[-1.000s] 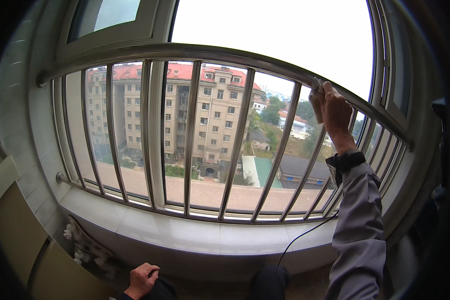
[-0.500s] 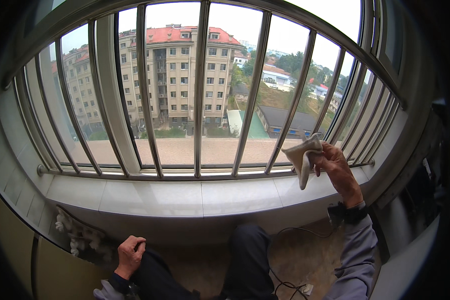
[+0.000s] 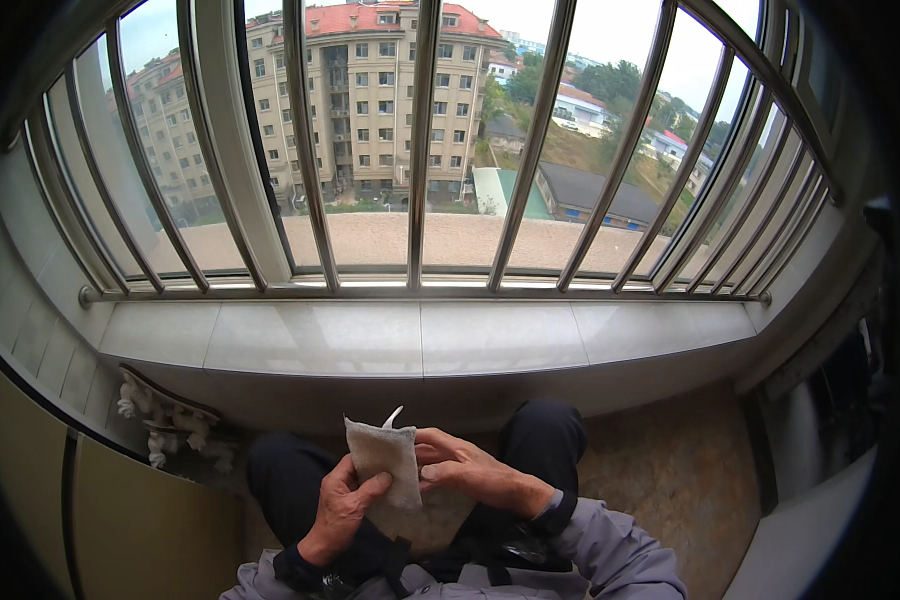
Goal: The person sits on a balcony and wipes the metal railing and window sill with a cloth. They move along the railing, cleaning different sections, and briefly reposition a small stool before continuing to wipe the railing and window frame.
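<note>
Beige cloth (image 3: 385, 458), lower centre of frame, clamped in left hand (image 3: 338, 512), thumb across its front; right hand (image 3: 480, 474) at its right edge, fingertips partly hidden, cannot tell whether gripping

A black strap (image 3: 398, 565) is hanging at the lap, above a strip of grey jacket (image 3: 510, 592). Left of the strap, a grey sleeve (image 3: 255, 580) is reaching up to a wide black wristband (image 3: 295, 570), beside which a small glossy patch is catching the light. Right of the strap, a matching sleeve (image 3: 620, 550) is creasing in soft folds and meeting another black wristband (image 3: 560, 514). Beyond the strap, dark trousers (image 3: 542, 440) are covering both knees. The left hand (image 3: 340, 510) and right hand (image 3: 485, 472) are showing bare.
</note>
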Tool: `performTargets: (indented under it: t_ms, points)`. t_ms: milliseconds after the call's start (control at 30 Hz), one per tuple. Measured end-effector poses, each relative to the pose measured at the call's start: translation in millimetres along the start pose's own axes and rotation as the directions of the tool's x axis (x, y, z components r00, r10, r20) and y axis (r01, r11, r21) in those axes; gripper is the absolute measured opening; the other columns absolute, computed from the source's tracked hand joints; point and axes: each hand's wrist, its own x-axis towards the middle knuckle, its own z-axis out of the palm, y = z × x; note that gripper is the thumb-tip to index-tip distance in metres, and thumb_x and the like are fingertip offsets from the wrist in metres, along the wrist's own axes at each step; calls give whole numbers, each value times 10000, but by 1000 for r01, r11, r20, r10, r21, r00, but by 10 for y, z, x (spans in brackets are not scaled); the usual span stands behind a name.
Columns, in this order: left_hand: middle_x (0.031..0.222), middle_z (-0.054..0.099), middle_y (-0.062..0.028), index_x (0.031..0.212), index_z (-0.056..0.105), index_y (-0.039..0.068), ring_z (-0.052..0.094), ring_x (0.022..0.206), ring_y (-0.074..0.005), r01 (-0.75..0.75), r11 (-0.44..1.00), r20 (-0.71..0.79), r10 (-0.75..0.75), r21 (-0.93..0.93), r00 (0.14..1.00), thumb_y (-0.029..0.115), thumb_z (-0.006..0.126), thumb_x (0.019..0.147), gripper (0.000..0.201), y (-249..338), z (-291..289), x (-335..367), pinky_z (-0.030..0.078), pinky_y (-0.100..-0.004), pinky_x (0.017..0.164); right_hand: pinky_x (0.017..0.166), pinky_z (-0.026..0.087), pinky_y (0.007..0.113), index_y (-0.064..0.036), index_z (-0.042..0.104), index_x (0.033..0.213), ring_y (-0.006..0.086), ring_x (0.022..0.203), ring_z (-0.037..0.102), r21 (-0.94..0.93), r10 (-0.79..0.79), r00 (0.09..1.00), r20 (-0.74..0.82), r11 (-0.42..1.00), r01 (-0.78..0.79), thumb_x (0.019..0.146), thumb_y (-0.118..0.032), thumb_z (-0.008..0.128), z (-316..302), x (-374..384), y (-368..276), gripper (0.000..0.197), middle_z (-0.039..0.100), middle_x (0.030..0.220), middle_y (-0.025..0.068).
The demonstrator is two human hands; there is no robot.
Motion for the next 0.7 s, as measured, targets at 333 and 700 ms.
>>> performTargets:
  t_ms: [333, 700]
  points:
    - [1070, 746, -74, 1207, 687, -34, 683, 947, -125, 101, 992, -115, -92, 75, 989, 161, 720, 972, 307, -43, 46, 88, 558, -286, 865, 862, 562, 318, -52, 529, 1432, 160, 1075, 631, -134, 55, 998, -27, 989, -58, 1049, -319, 637, -334, 253, 270, 479, 647, 1255, 66]
    - [930, 679, -53, 1134, 661, -11, 656, 801, -118, -11, 926, -290, 130, 378, 948, 61, 679, 973, 177, 161, -661, 363, 535, -249, 734, 786, 538, 301, 50, 611, 1203, 127, 853, 628, -529, -572, 595, -564, 804, 271, 1004, -195, 668, -1041, -26, 47, 321, 710, 968, 86]
